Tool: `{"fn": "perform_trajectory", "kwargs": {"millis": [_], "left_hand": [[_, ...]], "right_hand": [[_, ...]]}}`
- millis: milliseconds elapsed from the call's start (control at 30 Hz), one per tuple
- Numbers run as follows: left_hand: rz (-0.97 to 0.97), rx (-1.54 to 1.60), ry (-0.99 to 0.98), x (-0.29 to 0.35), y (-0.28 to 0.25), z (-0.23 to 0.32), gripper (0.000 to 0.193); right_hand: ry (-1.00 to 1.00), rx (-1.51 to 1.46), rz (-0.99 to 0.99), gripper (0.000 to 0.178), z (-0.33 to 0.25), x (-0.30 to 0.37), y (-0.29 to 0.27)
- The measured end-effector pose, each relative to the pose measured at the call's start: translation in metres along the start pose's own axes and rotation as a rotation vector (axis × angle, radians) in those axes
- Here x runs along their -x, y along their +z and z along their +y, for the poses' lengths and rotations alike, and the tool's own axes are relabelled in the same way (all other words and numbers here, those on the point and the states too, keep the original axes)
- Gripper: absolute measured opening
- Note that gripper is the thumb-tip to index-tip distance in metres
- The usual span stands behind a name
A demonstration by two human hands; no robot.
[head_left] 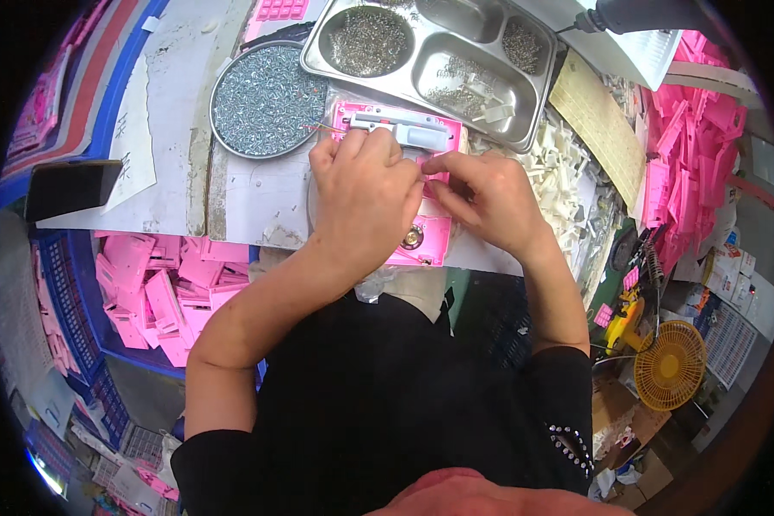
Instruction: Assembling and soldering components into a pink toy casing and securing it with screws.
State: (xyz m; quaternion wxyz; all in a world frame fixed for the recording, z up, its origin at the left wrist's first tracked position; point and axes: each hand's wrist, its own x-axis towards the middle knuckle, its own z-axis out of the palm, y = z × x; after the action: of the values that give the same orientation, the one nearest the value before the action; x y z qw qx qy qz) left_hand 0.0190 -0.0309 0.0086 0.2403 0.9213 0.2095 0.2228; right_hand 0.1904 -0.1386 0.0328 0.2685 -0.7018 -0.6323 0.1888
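A pink plastic housing lies at the table's near edge under both my hands. Across its far part sits a grey plastic piece, and a round metal-rimmed part shows at its near end. My left hand is closed over the housing's left side, its fingers curled and their tips mostly hidden. Thin reddish wires stick out beside its knuckles. From the right, my right hand reaches to the housing's middle with bent fingers close to the left hand. Whatever its fingertips pinch is too small or hidden to name.
A round dish of screws stands left of the housing; a steel compartment tray with small springs is beyond. White plastic parts lie right. Pink panels fill a blue crate lower left. A dark tool hangs upper right.
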Motion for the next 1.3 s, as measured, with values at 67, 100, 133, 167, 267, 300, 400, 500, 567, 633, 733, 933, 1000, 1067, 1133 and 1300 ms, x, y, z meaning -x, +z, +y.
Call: {"fn": "perform_trajectory", "kwargs": {"millis": [67, 100, 133, 167, 267, 300, 400, 500, 567, 633, 733, 933, 1000, 1067, 1133, 1300], "left_hand": [[0.030, 0.052, -0.014, 0.002, 0.003, 0.000, 0.010], [0.048, 0.062, -0.013, 0.002, 0.003, 0.000, 0.010], [0.066, 0.075, -0.013, 0.002, 0.003, 0.000, 0.010], [0.085, 0.087, -0.013, 0.002, 0.003, 0.000, 0.011], [0.084, 0.049, 0.003, 0.003, 0.001, -0.002, 0.009], [0.076, 0.031, 0.019, 0.002, 0.001, -0.001, 0.009], [0.057, 0.005, 0.044, 0.002, -0.002, -0.002, 0.008], [0.043, 0.027, 0.043, 0.000, -0.004, -0.003, 0.007], [0.039, 0.008, 0.051, -0.001, -0.002, -0.005, 0.010], [0.035, 0.015, 0.047, -0.002, -0.003, -0.005, 0.010], [0.037, 0.017, 0.043, -0.002, -0.004, -0.005, 0.010], [0.046, 0.041, 0.003, -0.002, -0.004, -0.003, 0.009], [0.044, 0.029, 0.000, -0.001, -0.005, -0.004, 0.009], [0.027, 0.019, 0.010, 0.000, -0.003, -0.005, 0.009], [0.045, 0.032, 0.014, 0.001, -0.005, -0.007, 0.009], [0.093, 0.100, -0.059, 0.010, -0.029, -0.012, 0.018]], "right_hand": [[0.025, -0.030, 0.014, 0.015, -0.001, 0.001, 0.001], [0.038, -0.036, 0.027, 0.015, -0.001, 0.002, 0.003], [0.051, -0.041, 0.037, 0.014, -0.002, 0.002, 0.003], [0.064, -0.045, 0.048, 0.014, -0.003, 0.003, 0.004], [0.233, -0.165, -0.022, 0.014, -0.009, 0.001, 0.002], [0.225, -0.158, -0.001, 0.014, -0.009, 0.002, 0.003], [0.156, -0.115, 0.069, 0.011, -0.009, 0.003, 0.010], [-0.010, 0.014, 0.143, 0.011, -0.008, 0.002, 0.013], [-0.155, 0.142, 0.161, 0.016, -0.005, -0.003, 0.012], [-0.186, 0.168, 0.145, 0.017, -0.004, -0.006, 0.012], [-0.223, 0.205, 0.118, 0.019, -0.003, -0.009, 0.010], [-0.207, 0.249, 0.108, 0.019, -0.007, -0.008, 0.004], [-0.213, 0.263, 0.112, 0.018, -0.011, -0.009, 0.003], [-0.230, 0.298, 0.129, 0.014, -0.015, -0.010, 0.004], [-0.218, 0.316, 0.110, 0.013, -0.014, -0.011, 0.005], [-0.180, 0.315, 0.088, 0.009, -0.007, -0.010, 0.009]]}}
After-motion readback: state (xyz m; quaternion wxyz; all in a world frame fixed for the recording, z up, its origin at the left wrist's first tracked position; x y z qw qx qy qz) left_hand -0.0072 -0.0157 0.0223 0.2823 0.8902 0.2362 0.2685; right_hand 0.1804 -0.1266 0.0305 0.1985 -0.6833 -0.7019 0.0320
